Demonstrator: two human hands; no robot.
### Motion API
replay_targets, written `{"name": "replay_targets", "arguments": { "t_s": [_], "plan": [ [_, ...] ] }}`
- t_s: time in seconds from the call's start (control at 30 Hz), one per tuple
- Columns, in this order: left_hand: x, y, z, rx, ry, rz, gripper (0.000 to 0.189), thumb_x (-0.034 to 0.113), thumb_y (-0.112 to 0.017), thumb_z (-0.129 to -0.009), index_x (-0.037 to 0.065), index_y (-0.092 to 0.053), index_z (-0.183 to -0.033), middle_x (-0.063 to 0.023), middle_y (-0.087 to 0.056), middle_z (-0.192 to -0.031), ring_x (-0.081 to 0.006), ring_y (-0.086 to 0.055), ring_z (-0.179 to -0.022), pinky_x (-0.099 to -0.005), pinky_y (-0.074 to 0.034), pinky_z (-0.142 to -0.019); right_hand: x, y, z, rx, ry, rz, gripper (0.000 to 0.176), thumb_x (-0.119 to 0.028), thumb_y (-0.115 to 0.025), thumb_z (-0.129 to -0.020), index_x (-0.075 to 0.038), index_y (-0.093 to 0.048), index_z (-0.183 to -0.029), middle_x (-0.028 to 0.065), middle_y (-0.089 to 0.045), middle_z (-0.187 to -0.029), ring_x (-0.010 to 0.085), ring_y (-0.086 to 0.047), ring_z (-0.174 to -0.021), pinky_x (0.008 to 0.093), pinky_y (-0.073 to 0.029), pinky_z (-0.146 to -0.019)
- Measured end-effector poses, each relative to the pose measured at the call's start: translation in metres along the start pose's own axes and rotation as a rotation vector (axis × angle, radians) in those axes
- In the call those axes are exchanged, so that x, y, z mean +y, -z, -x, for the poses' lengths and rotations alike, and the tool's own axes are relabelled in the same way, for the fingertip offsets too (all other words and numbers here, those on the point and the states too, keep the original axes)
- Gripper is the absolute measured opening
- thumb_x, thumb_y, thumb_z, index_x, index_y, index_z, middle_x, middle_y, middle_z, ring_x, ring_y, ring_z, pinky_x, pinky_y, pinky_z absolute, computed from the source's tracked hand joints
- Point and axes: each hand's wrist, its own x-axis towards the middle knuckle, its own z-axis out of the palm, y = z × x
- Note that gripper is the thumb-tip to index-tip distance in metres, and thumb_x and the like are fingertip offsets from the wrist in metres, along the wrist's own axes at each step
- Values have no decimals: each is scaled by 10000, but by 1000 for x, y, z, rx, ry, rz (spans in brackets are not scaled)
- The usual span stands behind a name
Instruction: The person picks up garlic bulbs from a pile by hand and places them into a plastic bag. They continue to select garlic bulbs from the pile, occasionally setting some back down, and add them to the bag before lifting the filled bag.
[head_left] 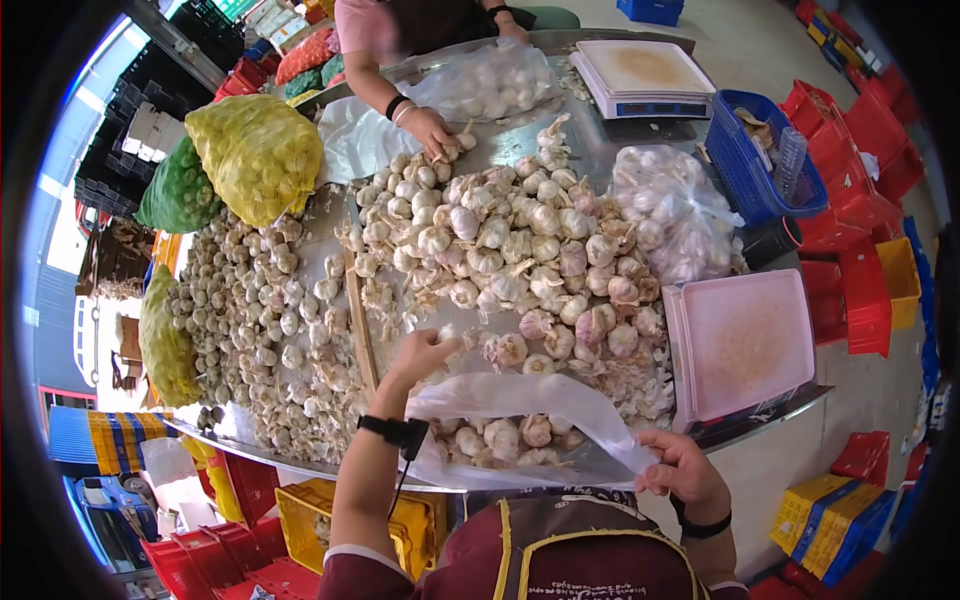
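My left hand (424, 356) is closed at the front edge of the garlic heap (500, 235), with a pale garlic bulb (448, 334) partly showing at its fingertips. A clear plastic bag (520, 392) lies open before me on the table's near edge, with several garlic bulbs (505, 438) in it. Its right rim is pinched in my right hand (685, 472). Loose papery skins (630, 385) are scattered right of the bag's mouth. Across the table, a co-worker's hand (430, 130) touches bulbs at the heap's far edge, beside another plastic bag (490, 85) with garlic inside.
A wooden strip (358, 310) separates the heap from more garlic (250, 330) on the left. A pink-topped scale (745, 345) stands at right, another scale (645, 75) farther back. Nearby are a filled garlic bag (670, 210), a blue basket (745, 160) and a yellow net sack (255, 155).
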Motion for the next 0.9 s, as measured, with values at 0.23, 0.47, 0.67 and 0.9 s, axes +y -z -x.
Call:
{"name": "replay_targets", "arguments": {
  "t_s": [0.23,0.47,0.67,0.9],
  "plan": [
    [26,4,86,-359,-401,553,396,202,-623,-775,-19,-598,-1102,-49,-633,-938,-132,-586,-833,-295,-482,-738,8,3,-20,-4,191,-166,428,-117,-542,-886,-4,-443,-1287,24,-540,-653,90,-477,-539,229,-426,-581],
    [17,-10,130,-88,-394,676,493,76,-621,-699,-22,-510,-1170,-64,-602,-987,-119,-584,-874,-259,-502,-753,1,0,-21,-30,109,-211,442,-95,-601,-850,-7,-475,-1264,15,-555,-707,78,-485,-523,227,-425,-541],
    [-130,32,181,758,4,613,459,185,-614,-700,-23,-548,-1104,-116,-636,-910,-190,-627,-763,-271,-531,-588,-17,-5,-5,-171,-117,84,479,-78,-643,-851,-4,-453,-1285,14,-580,-725,54,-504,-571,199,-392,-525],
    [-281,99,261,796,313,-650,671,313,-747,-717,17,-479,-1257,-201,-599,-1106,-311,-614,-980,-412,-500,-818,-24,0,-14,-359,-181,138,478,-92,-650,-865,-18,-444,-1291,23,-588,-825,53,-532,-673,203,-424,-594]
  ]
}}
